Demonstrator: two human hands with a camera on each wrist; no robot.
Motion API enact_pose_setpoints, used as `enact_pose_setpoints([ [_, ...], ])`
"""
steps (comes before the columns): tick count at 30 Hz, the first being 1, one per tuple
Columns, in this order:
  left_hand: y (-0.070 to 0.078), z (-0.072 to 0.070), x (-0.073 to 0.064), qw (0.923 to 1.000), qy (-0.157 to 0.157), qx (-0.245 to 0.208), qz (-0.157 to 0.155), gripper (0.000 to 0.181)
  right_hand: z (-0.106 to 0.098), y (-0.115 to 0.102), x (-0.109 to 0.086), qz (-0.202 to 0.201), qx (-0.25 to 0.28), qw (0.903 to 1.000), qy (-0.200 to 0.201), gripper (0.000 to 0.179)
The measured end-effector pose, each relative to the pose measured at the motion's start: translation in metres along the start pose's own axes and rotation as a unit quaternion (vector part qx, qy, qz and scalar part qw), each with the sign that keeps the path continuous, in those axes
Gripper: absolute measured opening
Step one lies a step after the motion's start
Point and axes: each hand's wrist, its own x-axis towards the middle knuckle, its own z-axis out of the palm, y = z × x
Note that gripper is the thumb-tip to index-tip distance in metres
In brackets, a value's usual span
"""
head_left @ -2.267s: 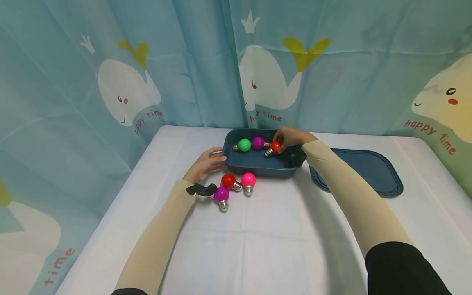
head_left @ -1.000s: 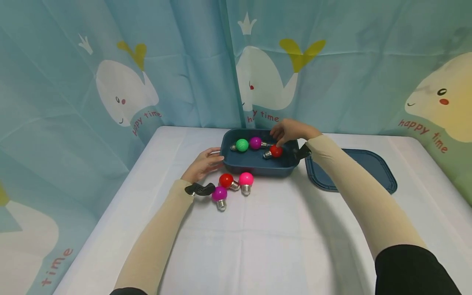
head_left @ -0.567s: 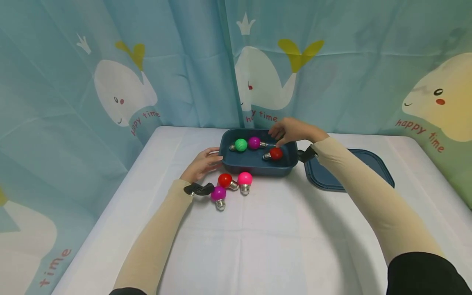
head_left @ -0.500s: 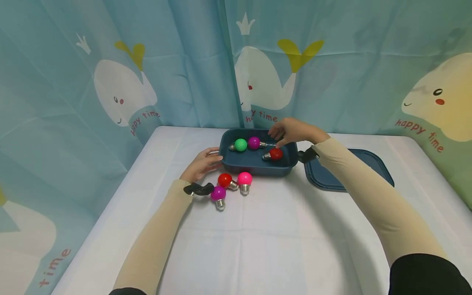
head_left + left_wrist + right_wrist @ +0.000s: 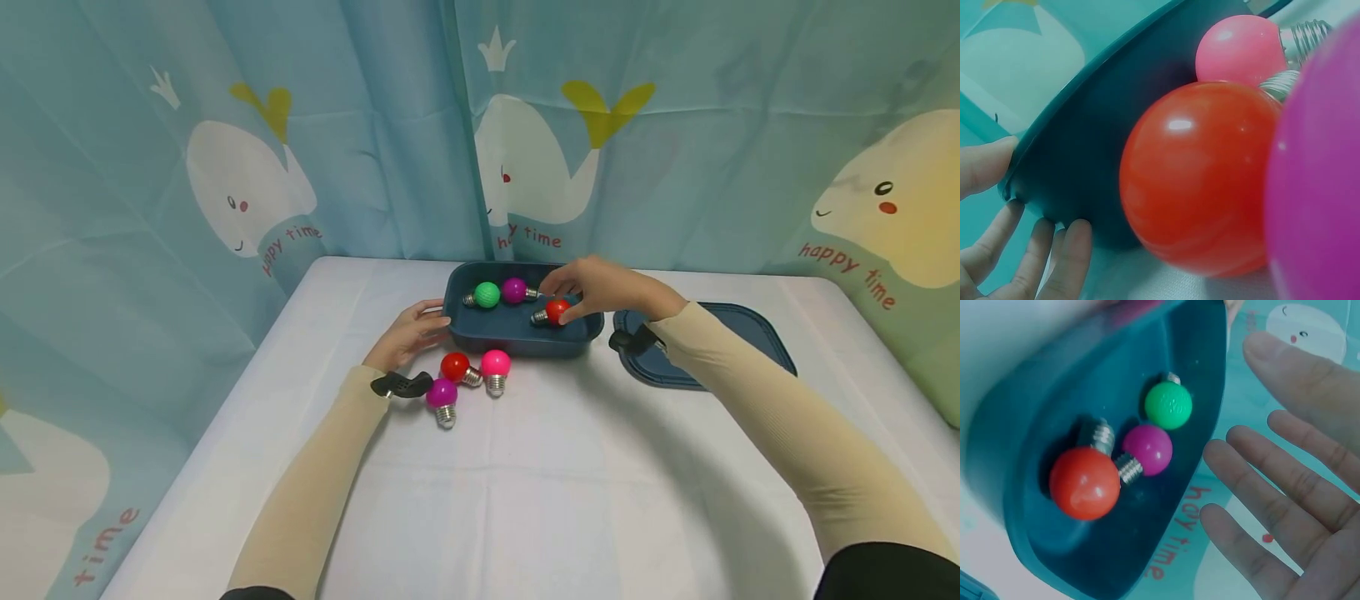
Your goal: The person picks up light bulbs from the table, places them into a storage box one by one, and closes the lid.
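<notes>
A dark blue box (image 5: 517,343) stands near the table's back edge. Inside lie a green bulb (image 5: 487,295), a purple bulb (image 5: 513,290) and a red bulb (image 5: 557,312), all on their sides. My right hand (image 5: 607,287) hovers over the box's right end, thumb overlapping the red bulb in the head view. Seen from the right wrist, its fingers are spread and hold nothing. At the box's left end, the fingertips of my left hand (image 5: 411,335) touch the rim and outer wall; the left wrist view shows those fingers (image 5: 1072,256) fairly straight.
In front of the box lie another red bulb (image 5: 454,367), a pink bulb (image 5: 496,363) and a second purple bulb (image 5: 442,392), close to my left wrist. A dark blue lid (image 5: 757,333) lies flat at the right, partly under my right forearm. A whale-print curtain (image 5: 405,167) hangs behind.
My right hand has let go of the red bulb inside the box, risen off it, then dropped back down close over it. The left hand stays at the box's left end.
</notes>
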Motion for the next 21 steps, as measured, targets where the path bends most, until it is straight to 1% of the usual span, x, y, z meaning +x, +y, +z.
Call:
enact_pose_setpoints([
  [5,0.000,-0.001,0.000,1.0000,-0.001,0.004,-0.001,0.056,0.008,-0.006,-0.007,-0.012,0.018,0.9997,-0.008,0.049],
  [11,-0.001,-0.001,-0.001,1.0000,-0.003,0.005,-0.001,0.056,0.019,-0.010,-0.011,-0.031,0.049,0.9982,-0.018,0.047],
  [15,-0.001,-0.001,0.000,1.0000,-0.004,0.006,0.001,0.056,0.028,-0.013,-0.012,-0.055,0.056,0.9969,-0.012,0.048],
  [18,0.000,-0.001,0.000,1.0000,-0.004,0.007,0.002,0.055,0.036,-0.015,-0.012,-0.067,0.056,0.9962,-0.005,0.048],
  [21,0.000,-0.001,-0.001,1.0000,-0.003,0.008,0.003,0.055,0.043,-0.015,-0.010,-0.076,0.069,0.9947,-0.004,0.048],
])
